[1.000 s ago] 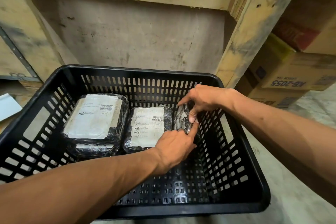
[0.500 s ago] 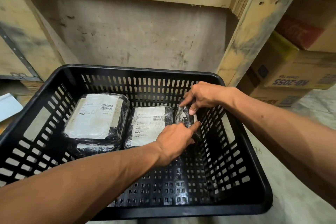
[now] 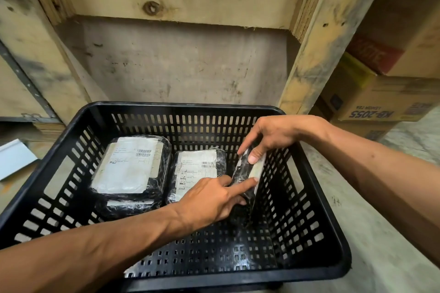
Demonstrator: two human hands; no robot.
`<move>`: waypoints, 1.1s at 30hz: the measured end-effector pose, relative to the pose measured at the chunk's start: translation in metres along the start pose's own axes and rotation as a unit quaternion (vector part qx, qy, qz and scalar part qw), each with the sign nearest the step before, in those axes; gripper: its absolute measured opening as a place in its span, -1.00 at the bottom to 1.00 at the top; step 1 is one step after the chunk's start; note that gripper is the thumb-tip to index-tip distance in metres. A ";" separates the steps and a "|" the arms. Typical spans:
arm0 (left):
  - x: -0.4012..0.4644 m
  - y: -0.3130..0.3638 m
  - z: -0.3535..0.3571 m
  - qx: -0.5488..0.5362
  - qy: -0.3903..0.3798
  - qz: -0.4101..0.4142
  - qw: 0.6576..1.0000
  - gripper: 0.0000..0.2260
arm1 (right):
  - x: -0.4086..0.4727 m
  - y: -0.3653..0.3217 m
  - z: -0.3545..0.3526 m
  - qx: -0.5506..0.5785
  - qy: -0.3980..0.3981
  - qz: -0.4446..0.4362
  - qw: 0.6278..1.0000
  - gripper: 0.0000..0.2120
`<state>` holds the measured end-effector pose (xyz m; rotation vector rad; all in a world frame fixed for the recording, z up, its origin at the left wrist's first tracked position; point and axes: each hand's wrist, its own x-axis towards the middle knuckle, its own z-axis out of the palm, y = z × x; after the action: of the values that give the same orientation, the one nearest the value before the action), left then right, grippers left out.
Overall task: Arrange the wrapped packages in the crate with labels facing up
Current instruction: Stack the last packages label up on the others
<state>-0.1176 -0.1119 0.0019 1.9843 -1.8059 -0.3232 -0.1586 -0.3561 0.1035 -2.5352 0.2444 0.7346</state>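
Beyond both your hands stands a wooden pallet frame (image 3: 214,0), with cardboard boxes (image 3: 381,102) stacked past your right wrist. The black crate (image 3: 47,197) sits on the concrete floor (image 3: 381,233). Two wrapped packages lie flat, labels up, left of your left hand (image 3: 209,197): the large package (image 3: 129,164), then the middle package (image 3: 197,169). Your right hand (image 3: 273,135) pinches the small package (image 3: 247,173) on edge, its label apparently facing right; your left fingertips press its lower end.
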 end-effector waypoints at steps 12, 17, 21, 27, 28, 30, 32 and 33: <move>-0.011 0.001 -0.106 -0.058 0.218 0.124 0.966 -0.59 | -0.069 -0.038 -0.037 0.112 0.112 -0.114 0.981 -0.54; -0.036 -0.017 -0.147 -0.025 0.209 0.114 0.971 -0.58 | -0.053 -0.053 -0.008 0.169 0.218 -0.203 0.939 -0.43; -0.052 -0.035 -0.157 -0.076 0.180 0.056 0.979 -0.51 | -0.039 -0.062 0.010 0.192 0.296 -0.235 0.906 -0.51; -0.069 -0.035 -0.157 -0.202 0.166 -0.016 0.965 -0.29 | -0.020 -0.077 0.021 0.323 0.358 -0.260 0.837 -0.62; -0.069 -0.033 -0.158 -0.224 0.176 -0.026 0.958 -0.26 | -0.017 -0.081 0.025 0.342 0.368 -0.266 0.823 -0.66; -0.066 -0.030 -0.157 -0.258 0.201 -0.050 0.944 -0.20 | -0.013 -0.090 0.031 0.390 0.385 -0.273 0.791 -0.72; -0.064 -0.028 -0.155 -0.276 0.231 -0.063 0.931 -0.21 | -0.010 -0.101 0.036 0.431 0.397 -0.270 0.764 -0.75; -0.063 -0.027 -0.154 -0.290 0.249 -0.064 0.922 -0.24 | -0.008 -0.105 0.038 0.442 0.402 -0.263 0.757 -0.75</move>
<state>-0.0317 -0.0233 0.1168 1.5732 -1.1007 -0.3106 -0.1513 -0.2461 0.1221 -1.6643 0.0916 -0.6260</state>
